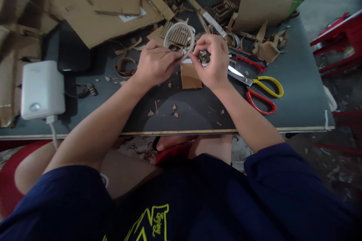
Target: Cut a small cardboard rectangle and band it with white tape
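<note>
The left hand (157, 60) pinches the near edge of a white ring (193, 37) above the table (198, 115). The right hand (214, 58) has thumb and fingertip nearly together beside it, though I can't tell whether they grip anything; scissors (249, 82) lie rightward.

Dark blue shirt (220, 199): bears small yellow script (157, 224), set sideways, apparently reading "Enjoy", within larger yellow outlined lettering (143, 228), partly cut off, illegible. White label (214, 23) on cardboard strip (195, 4): print is unreadable.
</note>
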### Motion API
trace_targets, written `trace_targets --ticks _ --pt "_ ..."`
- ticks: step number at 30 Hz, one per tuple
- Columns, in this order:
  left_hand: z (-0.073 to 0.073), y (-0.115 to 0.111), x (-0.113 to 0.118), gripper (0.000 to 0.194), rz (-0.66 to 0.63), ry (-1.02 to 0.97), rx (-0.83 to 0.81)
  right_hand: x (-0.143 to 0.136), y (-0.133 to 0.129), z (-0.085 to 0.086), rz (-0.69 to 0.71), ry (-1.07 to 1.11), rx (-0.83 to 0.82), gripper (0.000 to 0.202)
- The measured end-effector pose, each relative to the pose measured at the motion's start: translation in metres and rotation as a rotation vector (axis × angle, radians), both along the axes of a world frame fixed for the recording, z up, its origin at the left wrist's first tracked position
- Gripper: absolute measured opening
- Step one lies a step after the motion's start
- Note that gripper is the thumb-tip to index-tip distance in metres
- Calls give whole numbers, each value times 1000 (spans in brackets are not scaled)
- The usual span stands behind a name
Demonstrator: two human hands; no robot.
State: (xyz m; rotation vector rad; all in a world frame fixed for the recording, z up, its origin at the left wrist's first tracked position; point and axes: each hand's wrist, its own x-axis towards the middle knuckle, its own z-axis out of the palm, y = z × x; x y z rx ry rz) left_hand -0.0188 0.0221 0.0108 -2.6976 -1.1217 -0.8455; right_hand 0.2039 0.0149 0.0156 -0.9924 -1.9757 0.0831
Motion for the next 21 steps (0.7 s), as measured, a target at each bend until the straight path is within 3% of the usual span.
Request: trace_targets --ticks 7,14,21 --pt "-2 4 -3 33 74 -3 244 0 1 1 -59 -104 -115 41" --pt "0 5 -8 43 136 -49 129 -2 2 4 -65 -202 -71 52" --pt "-11 7 -5 40 84 -50 62 -3 1 -3 3 -260 -94 49"
